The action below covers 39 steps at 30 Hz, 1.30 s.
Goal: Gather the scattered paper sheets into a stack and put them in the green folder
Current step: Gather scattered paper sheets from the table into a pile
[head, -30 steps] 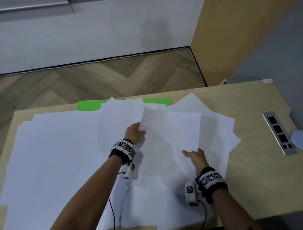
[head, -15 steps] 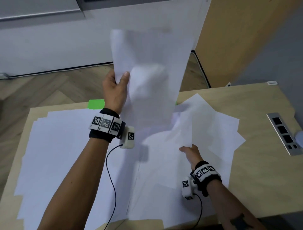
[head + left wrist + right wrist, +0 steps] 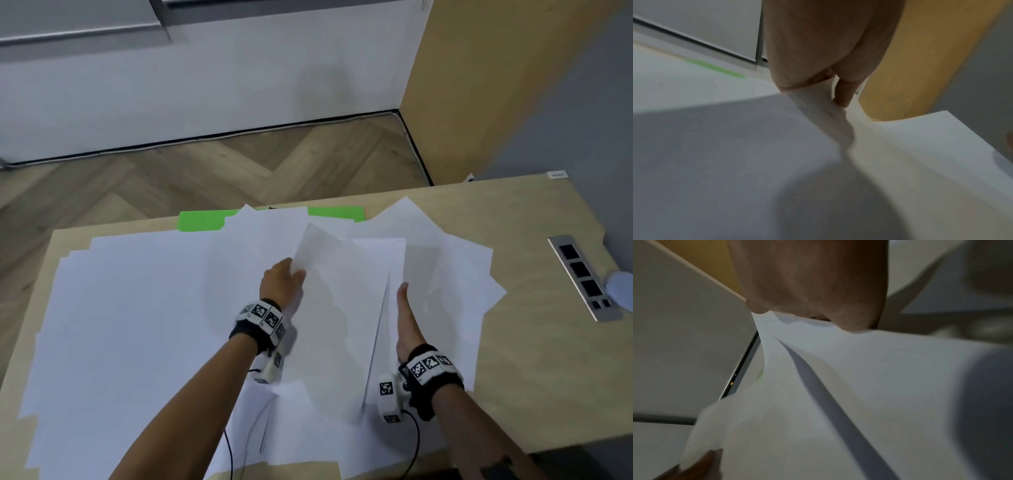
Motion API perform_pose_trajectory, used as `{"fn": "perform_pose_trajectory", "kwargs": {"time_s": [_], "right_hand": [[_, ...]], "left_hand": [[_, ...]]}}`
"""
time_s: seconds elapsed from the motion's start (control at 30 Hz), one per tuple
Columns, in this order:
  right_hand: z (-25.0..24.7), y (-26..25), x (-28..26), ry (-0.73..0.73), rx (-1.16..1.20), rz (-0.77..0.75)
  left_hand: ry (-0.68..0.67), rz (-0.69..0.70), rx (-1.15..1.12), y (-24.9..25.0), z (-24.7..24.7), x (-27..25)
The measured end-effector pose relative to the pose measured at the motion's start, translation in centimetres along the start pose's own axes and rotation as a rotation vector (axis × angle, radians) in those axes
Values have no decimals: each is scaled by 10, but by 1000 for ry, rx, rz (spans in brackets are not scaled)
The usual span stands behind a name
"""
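Observation:
Many white paper sheets (image 3: 137, 308) lie spread over the wooden desk (image 3: 534, 359). The green folder (image 3: 200, 221) lies at the far edge, mostly covered by sheets. My left hand (image 3: 296, 275) pinches the left edge of a few held sheets (image 3: 342, 308) just above the pile. The left wrist view shows its fingers (image 3: 842, 95) clamped on the paper (image 3: 756, 146). My right hand (image 3: 406, 308) grips the right edge of the same sheets, thumb on top, fingers hidden beneath. In the right wrist view the paper (image 3: 859, 386) runs out from under the palm (image 3: 813, 288).
A metal socket strip (image 3: 582, 277) is set into the desk at the right, with a pale round object (image 3: 621, 287) beside it. Beyond the far desk edge lies wooden floor (image 3: 239, 171). Wrist-camera cables (image 3: 227, 452) trail over the sheets near me.
My left hand has come down from high in the air, bringing its sheets low over the pile. My right hand has moved up and taken their right edge.

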State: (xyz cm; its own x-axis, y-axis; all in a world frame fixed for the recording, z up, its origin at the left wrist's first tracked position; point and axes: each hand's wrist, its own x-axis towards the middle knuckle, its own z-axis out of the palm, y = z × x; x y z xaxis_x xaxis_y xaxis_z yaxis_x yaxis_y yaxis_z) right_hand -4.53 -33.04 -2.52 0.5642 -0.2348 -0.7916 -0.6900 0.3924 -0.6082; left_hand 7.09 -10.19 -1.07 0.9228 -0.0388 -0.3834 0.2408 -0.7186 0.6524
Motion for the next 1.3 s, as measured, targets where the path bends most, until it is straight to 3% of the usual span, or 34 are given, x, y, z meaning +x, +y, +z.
{"fn": "perform_pose_trajectory", "kwargs": {"time_s": [0.2, 0.37, 0.43, 0.53, 0.7, 0.83, 1.07, 1.3], "right_hand": [[-5, 15, 14, 1, -115, -124], [-19, 9, 15, 84, -194, -186], [-32, 2, 19, 121, -171, -193], [-59, -4, 30, 202, -102, -201], [-83, -33, 23, 281, 37, -255], [-90, -39, 30, 340, 111, -261], [-46, -28, 23, 192, 55, -276], [19, 4, 20, 57, 34, -212]], "left_hand": [[-58, -108, -112, 1, 33, -8], [-136, -77, -201, 12, 57, -18], [-116, 1, -116, 6, 58, -14], [27, 41, 41, -14, 52, -3], [155, 4, 377, -36, 31, 0], [162, -78, 413, -60, 15, 4], [160, -229, 391, -116, -42, 2], [92, -159, 481, -158, -72, -31]]}}
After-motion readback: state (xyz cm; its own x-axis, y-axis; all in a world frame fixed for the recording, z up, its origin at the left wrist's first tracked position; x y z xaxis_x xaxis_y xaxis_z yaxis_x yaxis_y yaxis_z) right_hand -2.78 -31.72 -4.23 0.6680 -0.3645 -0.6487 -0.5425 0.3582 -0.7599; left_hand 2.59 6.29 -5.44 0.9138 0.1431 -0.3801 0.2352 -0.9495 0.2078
